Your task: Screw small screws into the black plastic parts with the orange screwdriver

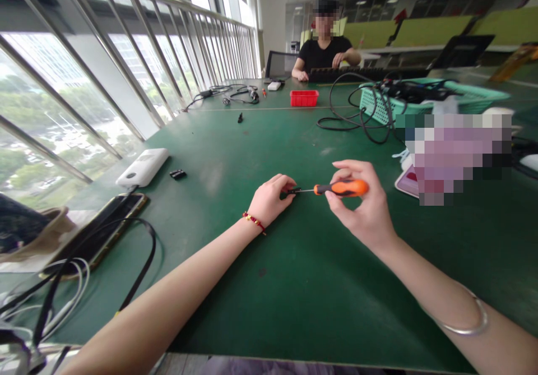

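Observation:
My right hand [361, 204] is closed round the handle of an orange and black screwdriver [341, 188], held level above the green table [302, 274]. Its thin shaft points left to my left hand [271, 198]. That hand is curled shut, pinching a small dark part [294, 190] at the screwdriver's tip; the part is too small to name. A red bracelet sits on my left wrist and a silver bangle on my right forearm.
A white power bank [143, 166], a small black piece [177, 174] and a phone [101, 235] with cables lie at the left. A red tray [304, 98] and a teal basket [420, 103] of cables stand farther back. A person in black sits at the far end.

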Action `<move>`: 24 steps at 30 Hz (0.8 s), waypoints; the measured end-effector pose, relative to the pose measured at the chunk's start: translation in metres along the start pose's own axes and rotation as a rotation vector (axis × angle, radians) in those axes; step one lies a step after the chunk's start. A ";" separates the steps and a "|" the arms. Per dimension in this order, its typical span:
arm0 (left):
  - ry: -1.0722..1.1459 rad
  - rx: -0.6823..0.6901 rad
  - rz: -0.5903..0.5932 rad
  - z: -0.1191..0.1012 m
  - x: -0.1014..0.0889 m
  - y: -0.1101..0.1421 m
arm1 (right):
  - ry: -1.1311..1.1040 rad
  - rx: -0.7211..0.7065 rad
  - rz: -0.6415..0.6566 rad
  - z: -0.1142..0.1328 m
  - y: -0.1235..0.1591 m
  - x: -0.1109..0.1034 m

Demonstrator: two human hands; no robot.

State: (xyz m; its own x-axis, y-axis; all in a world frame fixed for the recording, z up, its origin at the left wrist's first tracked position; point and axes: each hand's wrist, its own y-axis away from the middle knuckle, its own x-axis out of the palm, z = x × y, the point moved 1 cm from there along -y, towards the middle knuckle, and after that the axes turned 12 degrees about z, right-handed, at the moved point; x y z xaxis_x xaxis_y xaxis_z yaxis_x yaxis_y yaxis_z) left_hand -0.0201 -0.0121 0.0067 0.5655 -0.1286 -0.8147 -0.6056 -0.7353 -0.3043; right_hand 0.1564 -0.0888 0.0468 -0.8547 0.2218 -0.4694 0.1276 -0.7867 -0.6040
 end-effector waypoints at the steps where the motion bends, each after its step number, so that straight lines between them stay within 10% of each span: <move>1: 0.001 -0.001 0.001 0.000 0.000 0.000 | -0.011 0.019 0.011 0.000 0.000 0.000; 24: 0.020 -0.007 0.004 0.001 0.001 0.000 | 0.064 0.021 0.116 0.009 0.003 0.001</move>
State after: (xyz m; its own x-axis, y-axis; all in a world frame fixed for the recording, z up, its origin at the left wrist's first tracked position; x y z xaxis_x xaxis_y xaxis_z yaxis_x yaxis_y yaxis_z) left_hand -0.0201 -0.0112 0.0053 0.5742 -0.1452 -0.8057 -0.6043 -0.7391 -0.2974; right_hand 0.1517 -0.0961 0.0503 -0.8010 0.1638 -0.5758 0.2131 -0.8208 -0.5300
